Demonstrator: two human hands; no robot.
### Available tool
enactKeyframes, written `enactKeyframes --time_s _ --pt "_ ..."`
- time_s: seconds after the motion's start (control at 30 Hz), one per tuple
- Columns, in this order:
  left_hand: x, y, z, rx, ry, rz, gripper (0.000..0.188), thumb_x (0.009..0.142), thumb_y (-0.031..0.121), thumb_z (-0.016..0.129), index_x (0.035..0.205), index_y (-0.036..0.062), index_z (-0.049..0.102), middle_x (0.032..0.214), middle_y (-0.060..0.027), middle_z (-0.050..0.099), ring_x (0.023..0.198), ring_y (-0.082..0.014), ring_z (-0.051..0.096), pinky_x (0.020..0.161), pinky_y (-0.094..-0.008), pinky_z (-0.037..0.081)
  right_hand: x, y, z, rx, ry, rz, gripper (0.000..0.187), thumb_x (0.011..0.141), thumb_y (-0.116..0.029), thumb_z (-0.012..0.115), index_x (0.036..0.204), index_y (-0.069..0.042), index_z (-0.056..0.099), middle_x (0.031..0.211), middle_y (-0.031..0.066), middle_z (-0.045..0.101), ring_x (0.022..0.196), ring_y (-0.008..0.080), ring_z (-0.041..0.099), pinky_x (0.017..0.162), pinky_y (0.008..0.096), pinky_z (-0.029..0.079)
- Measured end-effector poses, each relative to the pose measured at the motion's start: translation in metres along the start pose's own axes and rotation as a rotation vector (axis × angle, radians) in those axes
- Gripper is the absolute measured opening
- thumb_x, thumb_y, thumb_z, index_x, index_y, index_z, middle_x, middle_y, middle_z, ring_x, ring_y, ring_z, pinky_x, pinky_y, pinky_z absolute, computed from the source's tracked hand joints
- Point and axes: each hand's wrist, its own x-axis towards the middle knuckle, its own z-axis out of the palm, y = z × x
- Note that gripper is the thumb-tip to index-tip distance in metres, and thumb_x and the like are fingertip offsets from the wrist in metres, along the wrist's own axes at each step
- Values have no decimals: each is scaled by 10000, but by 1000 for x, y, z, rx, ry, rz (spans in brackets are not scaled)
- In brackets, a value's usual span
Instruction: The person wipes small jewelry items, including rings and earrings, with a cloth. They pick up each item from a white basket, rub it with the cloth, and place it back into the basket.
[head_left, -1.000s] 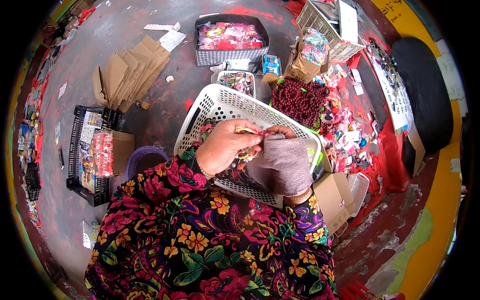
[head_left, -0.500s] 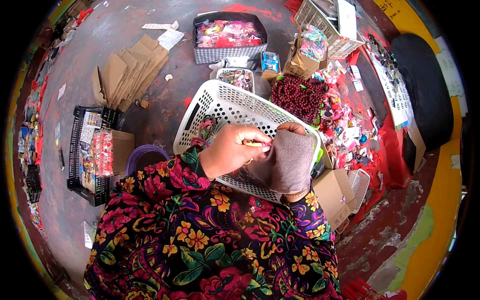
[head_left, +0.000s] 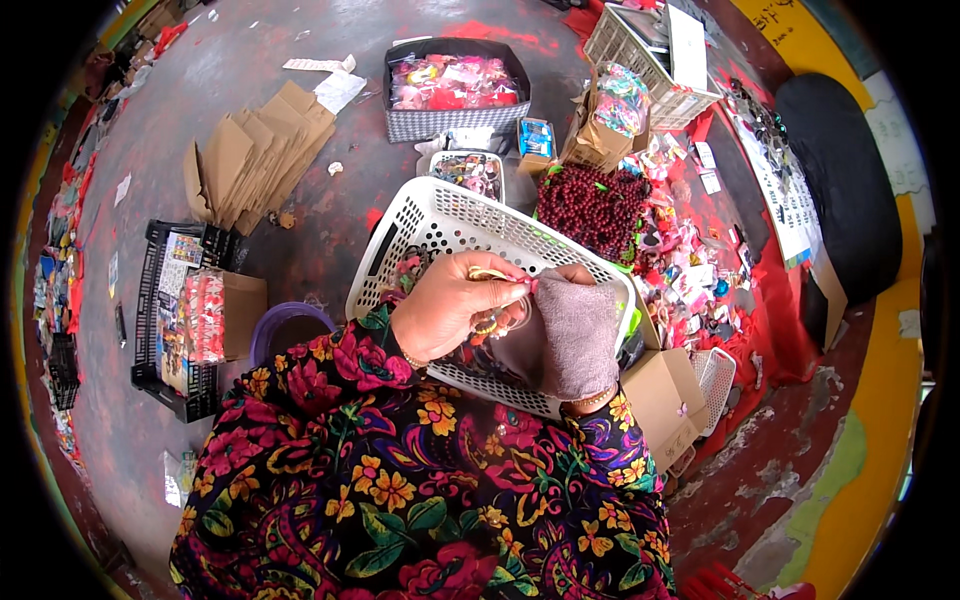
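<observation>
Above a white perforated plastic basket point(head_left: 525, 228), both of my hands are close together. My left hand point(head_left: 447, 308) is closed in a pinch, thumb against fingers, on a small item with a pale yellow piece point(head_left: 487, 272) showing over the fingers; its kind is too small to tell. A thin loop hangs below the fingertips. A greyish-mauve towel point(head_left: 582, 338) wraps most of my right hand point(head_left: 573, 273), whose curled fingertips show at its top edge, next to the left fingertips. Small mixed trinkets lie in the basket, partly hidden by my hands.
Beyond the basket stand a tub point(head_left: 469, 173) of small pieces, a checked fabric bin point(head_left: 455, 122) of bagged goods and dark red beads point(head_left: 592, 205). Flattened cardboard point(head_left: 262, 150), a black crate point(head_left: 150, 300) and a purple bucket point(head_left: 292, 312) are leftward. An open carton point(head_left: 662, 400) is at right.
My left hand has turned and shifted slightly left and down. The yellow piece now shows above its fingers, and a thin loop appears below. The towel-wrapped right hand stays nearly in place.
</observation>
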Motion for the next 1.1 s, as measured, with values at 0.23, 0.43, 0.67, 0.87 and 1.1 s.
enactKeyframes --time_s 0.23,0.43,0.67,0.87,1.1 --pt "0 -13 1 574 -83 333 126 865 10 565 981 -28 597 864 -78 638 775 -132 631 663 -238 503 3 -6 -13 -197 -168 29 146 621 -202 636 694 -81 598 657 125 563 650 310 554 552 402 434" --pt "5 -4 1 192 -70 32 192 888 44 543 1071 -17 549 885 -83 622 732 -122 601 636 -238 478 -2 9 -3 76 -65 -82 162 626 -214 646 681 -83 569 656 123 550 646 344 549 580 432 412" --pt "7 -9 0 263 -121 159 321 869 -10 545 1181 29 479 920 -60 593 750 -115 591 629 -239 472 1 11 -2 129 39 -206 149 634 -190 636 694 -72 567 634 138 545 637 357 556 570 431 417" --pt "11 -11 -4 86 -127 79 266 890 21 518 1156 11 504 904 -61 581 730 -128 577 616 -252 465 1 13 6 -217 -262 17 115 669 -154 590 724 -53 585 653 132 542 628 338 556 551 419 414" --pt "19 -2 -16 -342 9 120 304 939 103 417 1206 -34 458 956 -137 571 812 -205 578 726 -324 480 -2 31 27 -121 67 141 206 687 -189 615 826 -40 583 679 96 546 634 249 548 565 352 418"
